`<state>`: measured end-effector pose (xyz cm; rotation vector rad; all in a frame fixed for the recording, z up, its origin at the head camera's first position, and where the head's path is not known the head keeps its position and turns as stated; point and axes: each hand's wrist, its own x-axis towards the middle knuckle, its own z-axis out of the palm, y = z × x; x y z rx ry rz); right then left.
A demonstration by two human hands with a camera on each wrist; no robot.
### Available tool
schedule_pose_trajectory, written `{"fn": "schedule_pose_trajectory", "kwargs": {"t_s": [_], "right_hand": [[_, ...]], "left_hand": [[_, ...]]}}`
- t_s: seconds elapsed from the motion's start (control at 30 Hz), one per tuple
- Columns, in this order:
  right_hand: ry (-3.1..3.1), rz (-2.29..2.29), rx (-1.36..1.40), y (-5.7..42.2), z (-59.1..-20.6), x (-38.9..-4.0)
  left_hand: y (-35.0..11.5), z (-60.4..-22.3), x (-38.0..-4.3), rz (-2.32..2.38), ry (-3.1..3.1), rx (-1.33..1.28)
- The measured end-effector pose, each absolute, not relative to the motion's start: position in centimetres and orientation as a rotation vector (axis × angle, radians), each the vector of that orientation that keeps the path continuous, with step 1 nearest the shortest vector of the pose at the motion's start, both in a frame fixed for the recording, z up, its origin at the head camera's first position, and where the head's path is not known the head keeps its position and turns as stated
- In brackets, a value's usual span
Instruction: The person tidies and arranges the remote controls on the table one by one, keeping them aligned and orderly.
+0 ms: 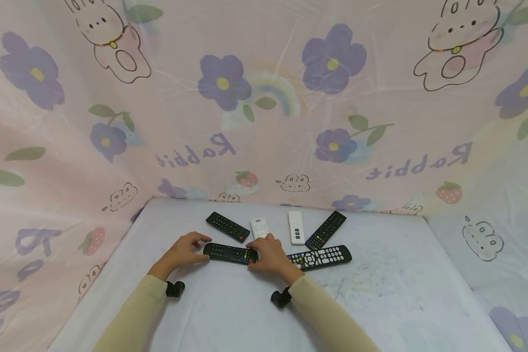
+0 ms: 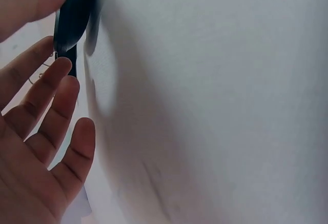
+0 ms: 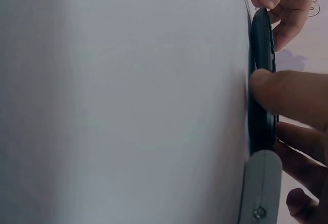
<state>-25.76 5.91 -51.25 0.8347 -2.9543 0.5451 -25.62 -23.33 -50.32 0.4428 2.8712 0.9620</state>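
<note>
A black remote control (image 1: 229, 253) with small coloured buttons at its right end lies between both hands. My left hand (image 1: 186, 252) is at its left end, thumb by the near edge and index finger by the far one. In the left wrist view the thumb (image 2: 38, 3) meets the dark remote (image 2: 77, 16), while the other fingers (image 2: 61, 101) are bent loosely. My right hand (image 1: 268, 254) holds the right end. In the right wrist view its thumb (image 3: 279, 93) presses the remote's near side (image 3: 262, 44), with fingers beyond.
Behind are a black remote (image 1: 228, 226), a white remote (image 1: 258, 226) partly hidden by the right hand, another white remote (image 1: 296, 228) and a slanted black remote (image 1: 326, 230). A larger white-buttoned remote (image 1: 323, 257) lies beside the right wrist. Patterned cloth (image 1: 273, 127) borders the white table (image 1: 229, 313).
</note>
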Motion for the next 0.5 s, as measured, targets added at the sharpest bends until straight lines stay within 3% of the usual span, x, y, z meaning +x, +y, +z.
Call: {"fn": "schedule_pose_trajectory", "kwargs": {"t_s": [0.5], "right_hand": [[-2.950,0.510,0.862,5.64,-51.11,-25.87]], "left_hand": [[-23.01,-50.52,-25.88,0.937,2.818,0.352]]}}
